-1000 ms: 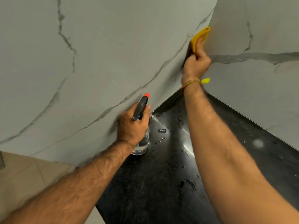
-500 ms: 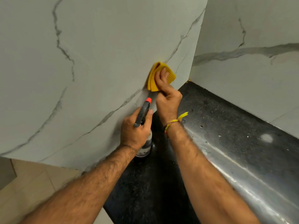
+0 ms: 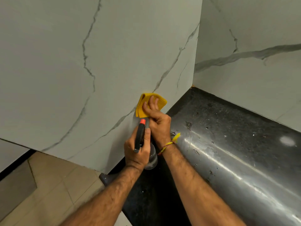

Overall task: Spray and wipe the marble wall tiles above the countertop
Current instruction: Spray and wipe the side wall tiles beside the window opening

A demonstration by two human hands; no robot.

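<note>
Two hands crowd one low patch of the marble wall tiles point(image 3: 114, 54) at frame centre, and that is the risk: my left hand point(image 3: 137, 152), closed around the spray bottle point(image 3: 141, 136), aims its nozzle just under the yellow cloth point(image 3: 152, 104), so a careless squeeze would wet my knuckles instead of tile. My right hand point(image 3: 157, 119) spreads its fingers, pressing the folded cloth flat on the wall above the wet black bench point(image 3: 228, 152), where drips could pool.
</note>
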